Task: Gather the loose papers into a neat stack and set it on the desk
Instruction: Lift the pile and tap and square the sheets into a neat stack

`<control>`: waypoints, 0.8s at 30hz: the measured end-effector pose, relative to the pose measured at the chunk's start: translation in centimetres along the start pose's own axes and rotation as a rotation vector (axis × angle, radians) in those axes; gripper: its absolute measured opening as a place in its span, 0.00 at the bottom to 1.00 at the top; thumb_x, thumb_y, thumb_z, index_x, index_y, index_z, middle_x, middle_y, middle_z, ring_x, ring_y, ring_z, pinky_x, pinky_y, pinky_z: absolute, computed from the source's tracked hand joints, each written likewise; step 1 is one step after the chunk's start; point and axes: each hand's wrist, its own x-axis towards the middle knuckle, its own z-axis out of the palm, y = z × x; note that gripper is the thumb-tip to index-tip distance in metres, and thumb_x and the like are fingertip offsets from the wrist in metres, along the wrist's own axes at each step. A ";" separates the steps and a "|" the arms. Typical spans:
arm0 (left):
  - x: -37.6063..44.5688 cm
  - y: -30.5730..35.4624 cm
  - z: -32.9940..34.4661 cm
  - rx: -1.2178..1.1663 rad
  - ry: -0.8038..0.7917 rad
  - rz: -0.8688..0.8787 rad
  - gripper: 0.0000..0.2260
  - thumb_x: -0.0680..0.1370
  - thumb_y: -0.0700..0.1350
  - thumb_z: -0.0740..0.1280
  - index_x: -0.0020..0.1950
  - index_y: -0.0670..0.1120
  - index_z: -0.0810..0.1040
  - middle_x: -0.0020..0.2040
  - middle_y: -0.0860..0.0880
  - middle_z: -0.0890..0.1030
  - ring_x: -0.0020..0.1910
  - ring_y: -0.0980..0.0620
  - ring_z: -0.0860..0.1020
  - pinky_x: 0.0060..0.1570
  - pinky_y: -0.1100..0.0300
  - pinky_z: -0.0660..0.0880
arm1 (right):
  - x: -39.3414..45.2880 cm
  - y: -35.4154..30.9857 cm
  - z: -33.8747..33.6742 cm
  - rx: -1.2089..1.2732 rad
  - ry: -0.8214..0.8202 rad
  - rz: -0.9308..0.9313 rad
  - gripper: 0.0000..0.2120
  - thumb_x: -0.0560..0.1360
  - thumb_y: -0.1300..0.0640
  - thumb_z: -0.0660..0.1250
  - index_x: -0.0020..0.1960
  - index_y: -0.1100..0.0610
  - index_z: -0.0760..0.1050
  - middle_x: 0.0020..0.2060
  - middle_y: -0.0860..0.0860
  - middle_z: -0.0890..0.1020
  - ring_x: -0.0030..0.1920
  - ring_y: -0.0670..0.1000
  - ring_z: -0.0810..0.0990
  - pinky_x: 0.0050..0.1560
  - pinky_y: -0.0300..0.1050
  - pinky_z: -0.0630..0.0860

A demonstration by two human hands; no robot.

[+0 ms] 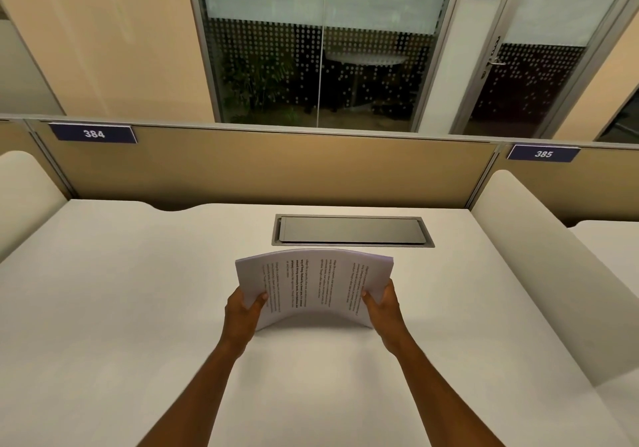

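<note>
1. The left hand (242,312) pinches the left short edge of the paper stack (313,286): its thumb (260,298) presses on the printed top sheet, and the other fingers are tucked behind the sheets, out of sight.
2. The right hand (382,303) mirrors it on the right edge, thumb on top near the text and fingers wrapped underneath, so both hands are closed on the papers.
3. The stack bows upward between the two grips like an arch. Its lower edge appears to rest on, or hang just above, the white desk (138,308); I cannot tell which.
4. Relative to the grey cable hatch (352,230) set into the desk, the stack sits just on the near side, toward the person and slightly left of the hatch's centre.
5. Judged from this, the gathering is done and the squaring step is in hand: the sheets look roughly aligned, though the far edge shows slight fanning.
6. The next move likely calls for tapping the lower edge on the desk to even it, relaxing the inward squeeze so the arch flattens, then lowering the stack flat near the hatch.
7. Hard to make out: the print is sideways and too small to read, the sheet count is unclear, and the forearms are cut off at the bottom.
8. Beyond the hatch stands the tan partition (276,166).
</note>
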 end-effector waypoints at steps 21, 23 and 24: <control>6.6 13.8 -2.2 0.472 -0.286 0.322 0.10 0.78 0.37 0.65 0.58 0.45 0.78 0.53 0.47 0.82 0.51 0.46 0.81 0.49 0.54 0.76 | 3.8 -6.2 -4.8 0.157 0.125 -0.180 0.16 0.74 0.64 0.71 0.52 0.51 0.66 0.45 0.53 0.79 0.44 0.49 0.79 0.36 0.31 0.77; 7.0 14.8 -2.1 0.543 -0.300 0.345 0.11 0.77 0.36 0.64 0.58 0.45 0.78 0.53 0.47 0.82 0.51 0.47 0.80 0.49 0.55 0.75 | 4.1 -6.7 -5.6 0.141 0.120 -0.200 0.17 0.73 0.64 0.72 0.53 0.51 0.68 0.44 0.53 0.82 0.45 0.51 0.81 0.40 0.34 0.78; 7.1 15.2 -2.0 0.567 -0.309 0.356 0.11 0.77 0.36 0.64 0.58 0.44 0.78 0.54 0.47 0.82 0.51 0.47 0.80 0.49 0.55 0.75 | 4.3 -6.9 -5.8 0.105 0.115 -0.213 0.18 0.73 0.63 0.73 0.56 0.51 0.68 0.43 0.53 0.82 0.46 0.52 0.81 0.43 0.37 0.79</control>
